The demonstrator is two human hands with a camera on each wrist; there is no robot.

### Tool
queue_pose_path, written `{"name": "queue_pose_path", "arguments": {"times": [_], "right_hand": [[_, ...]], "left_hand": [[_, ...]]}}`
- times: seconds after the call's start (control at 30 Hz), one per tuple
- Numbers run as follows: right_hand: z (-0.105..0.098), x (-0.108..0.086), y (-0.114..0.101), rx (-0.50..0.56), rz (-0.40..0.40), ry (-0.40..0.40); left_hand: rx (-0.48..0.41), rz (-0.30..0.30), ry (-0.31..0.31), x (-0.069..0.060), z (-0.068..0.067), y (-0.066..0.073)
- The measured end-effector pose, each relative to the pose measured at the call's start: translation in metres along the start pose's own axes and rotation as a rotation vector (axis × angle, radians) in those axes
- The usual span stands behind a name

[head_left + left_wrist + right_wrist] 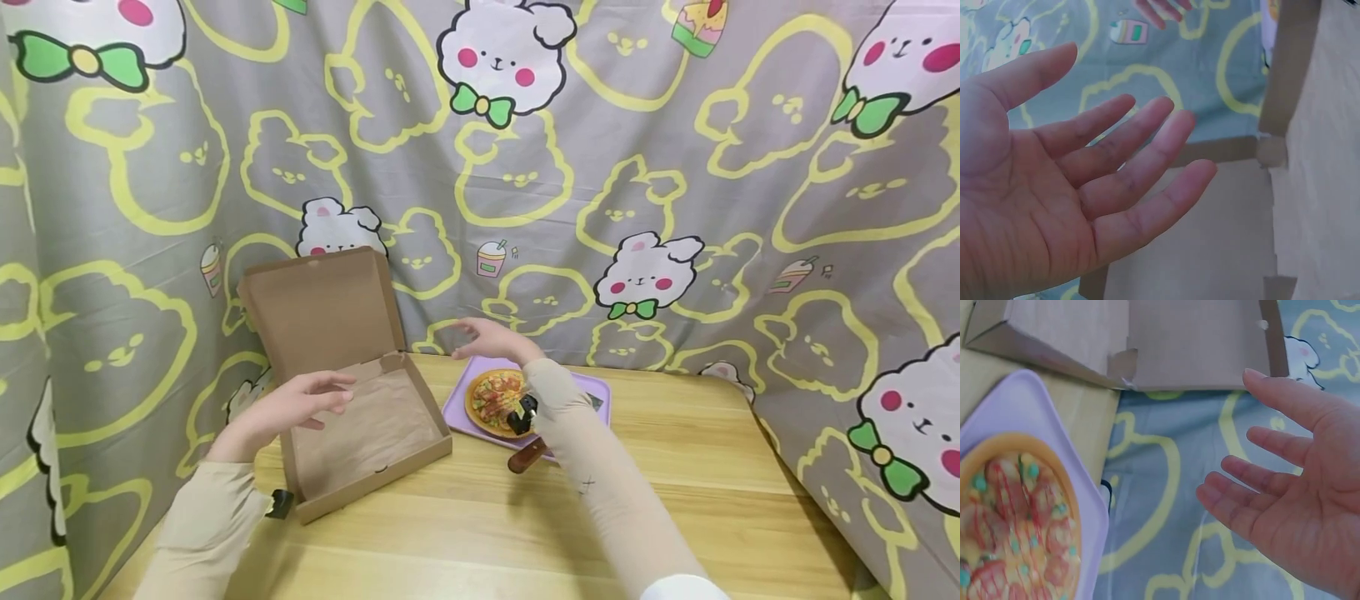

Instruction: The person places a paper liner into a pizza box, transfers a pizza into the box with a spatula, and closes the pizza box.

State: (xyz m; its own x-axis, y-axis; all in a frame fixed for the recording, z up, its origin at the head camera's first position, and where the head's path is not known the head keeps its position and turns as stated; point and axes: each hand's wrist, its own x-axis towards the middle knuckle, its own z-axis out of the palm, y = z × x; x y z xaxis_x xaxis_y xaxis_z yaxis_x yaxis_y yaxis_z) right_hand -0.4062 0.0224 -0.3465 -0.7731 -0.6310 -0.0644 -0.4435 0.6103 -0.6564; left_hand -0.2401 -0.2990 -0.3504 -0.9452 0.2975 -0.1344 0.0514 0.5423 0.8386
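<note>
My left hand (296,407) hovers over the open cardboard pizza box (375,425), fingers spread and nothing in them. In the left wrist view its palm (1035,206) faces the camera, bare. Above the far edge of a purple tray (454,415), my right hand (495,340) is held in the air with loosely extended fingers, touching nothing. A round pizza (489,400) with red sauce and green bits lies on that tray. Beside it, a tool's brown wooden handle (527,456) juts over the tray's near edge; the right forearm hides most of the tool.
The box lid (322,308) stands raised at the back left, near the patterned curtain (525,192). Box and tray sit side by side on a wooden table (675,467). Small black devices are on both wrists.
</note>
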Motion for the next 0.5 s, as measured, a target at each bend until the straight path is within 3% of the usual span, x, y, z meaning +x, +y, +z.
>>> {"name": "queue_pose_path", "arguments": {"times": [0.13,0.5], "right_hand": [[-0.011,-0.018,0.011,-0.006,-0.002,0.032],[-0.021,-0.075,0.036,0.006,0.039,0.108]], "left_hand": [[0.004,0.047,0.010,0.007,0.004,0.005],[-0.118,0.110,0.049,0.023,0.025,0.008]]}}
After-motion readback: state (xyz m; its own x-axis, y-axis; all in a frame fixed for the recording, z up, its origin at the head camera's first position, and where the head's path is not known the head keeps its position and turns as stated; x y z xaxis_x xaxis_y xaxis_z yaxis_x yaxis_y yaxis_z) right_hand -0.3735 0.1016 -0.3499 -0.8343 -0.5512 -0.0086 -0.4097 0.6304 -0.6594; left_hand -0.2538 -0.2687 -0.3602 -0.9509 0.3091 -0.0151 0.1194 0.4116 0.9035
